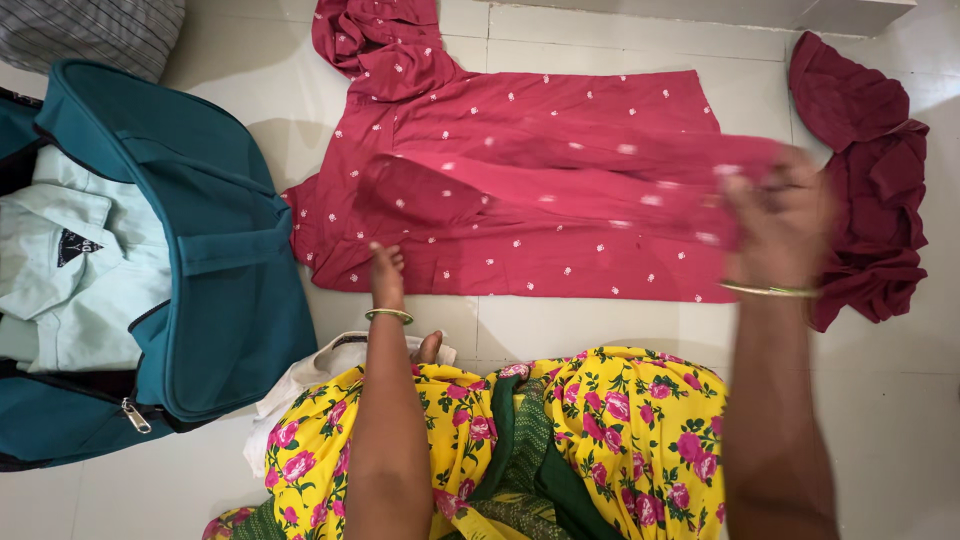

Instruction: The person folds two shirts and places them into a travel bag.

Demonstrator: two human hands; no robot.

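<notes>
A red dotted garment (540, 120) lies spread flat on the white tiled floor in front of me. My left hand (386, 272) rests with its fingers on the garment's near left edge, pressing it down. My right hand (780, 215), blurred by motion, grips a fold of the same garment at its right side and holds it lifted over the cloth. Both wrists wear thin bangles. My lap is covered by yellow cloth with pink flowers (600, 430).
An open teal travel bag (220, 280) sits at the left with a pale green shirt (70, 270) inside. A dark maroon cloth (870, 180) lies crumpled at the right. A white cloth (300, 385) peeks from under my knee. Striped fabric (90, 30) lies top left.
</notes>
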